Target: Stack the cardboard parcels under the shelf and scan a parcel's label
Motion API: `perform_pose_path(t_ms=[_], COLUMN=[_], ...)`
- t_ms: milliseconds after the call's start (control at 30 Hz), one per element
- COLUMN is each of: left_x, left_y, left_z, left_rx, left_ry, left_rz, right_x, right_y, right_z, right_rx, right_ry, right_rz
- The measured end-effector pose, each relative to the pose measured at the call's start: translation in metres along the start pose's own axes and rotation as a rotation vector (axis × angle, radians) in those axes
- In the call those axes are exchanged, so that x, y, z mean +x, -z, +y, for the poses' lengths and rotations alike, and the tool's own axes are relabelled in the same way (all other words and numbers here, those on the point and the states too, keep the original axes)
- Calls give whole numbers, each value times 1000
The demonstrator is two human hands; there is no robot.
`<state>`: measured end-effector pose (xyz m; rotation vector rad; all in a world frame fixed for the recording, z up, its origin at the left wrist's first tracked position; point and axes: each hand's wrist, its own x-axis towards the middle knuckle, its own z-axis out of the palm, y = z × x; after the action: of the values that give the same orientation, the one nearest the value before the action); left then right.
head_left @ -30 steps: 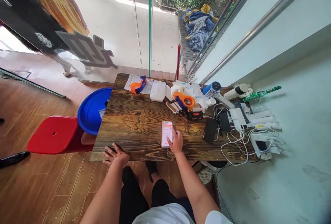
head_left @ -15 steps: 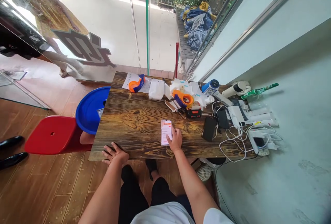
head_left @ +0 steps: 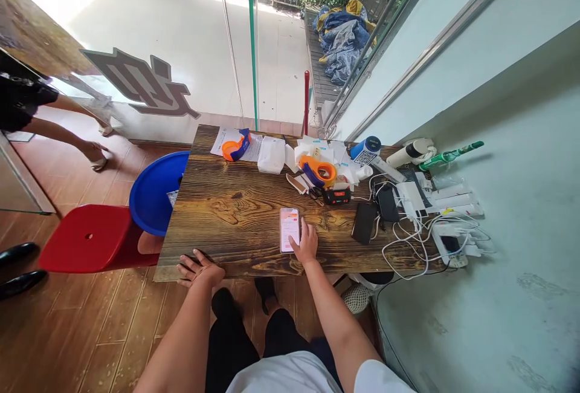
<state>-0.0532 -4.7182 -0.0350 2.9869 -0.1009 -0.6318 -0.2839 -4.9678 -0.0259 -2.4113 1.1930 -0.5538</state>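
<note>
A phone [head_left: 289, 227] with a lit pinkish-white screen lies flat on the dark wooden table [head_left: 226, 199]. Along its right side rests my right hand [head_left: 306, 242], thumb over the lower part of the screen and fingers stretched out. My left hand [head_left: 198, 269] lies spread on the table's front left corner and holds nothing. Beyond the phone are an orange and purple tape dispenser [head_left: 318, 171], scissors [head_left: 316, 195] and a small black box-shaped device [head_left: 337, 196].
At the table's right, tangled white cables [head_left: 419, 242] surround a dark phone [head_left: 365, 222]. A second tape dispenser [head_left: 236, 145] sits at the back left. To the left stand a red stool [head_left: 86, 239] and a blue round lid or tub [head_left: 154, 193]. A person's legs [head_left: 67, 127] show near the glass.
The person at the left has stepped into the doorway area. My view has shifted slightly. My left hand stays put, and my right hand remains at the phone.
</note>
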Motion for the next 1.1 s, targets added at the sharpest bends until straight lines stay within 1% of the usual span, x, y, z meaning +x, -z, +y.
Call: perform_pose_path(t_ms=[133,233,300,367,467,567,733,800,933,1000,1100], left_x=[4,4,3,2,-1,-6,-11,-12,-13,-13,-11], left_y=[-9,-15,-17,-15,-8,0,7,8,10,9,3], left_z=[-5,-7,-8,-6,-2,2,7,7,8,8,6], left_rx=[68,110,130,129,89,52,8,15,30,30,77], left_ry=[8,-20,-26,-17,1,-11,-4,-11,10,0,-3], left_rz=[-11,44,74,58,20,52,44,49,15,29,61], right_x=[-5,-6,-3,3,15,29,45,49,56,56,54], right_y=[0,1,2,2,5,7,4,1,-6,-8,-7], right_z=[-1,-5,-7,-10,-14,-19,-25,-24,-13,-7,-1], right_rx=[70,172,218,220,175,134,166,234,374,394,412], right_ry=[1,26,49,72,113,150,187,147,-6,-25,-2], right_rz=[27,79,90,76,21,-39,-84,-58,21,18,5])
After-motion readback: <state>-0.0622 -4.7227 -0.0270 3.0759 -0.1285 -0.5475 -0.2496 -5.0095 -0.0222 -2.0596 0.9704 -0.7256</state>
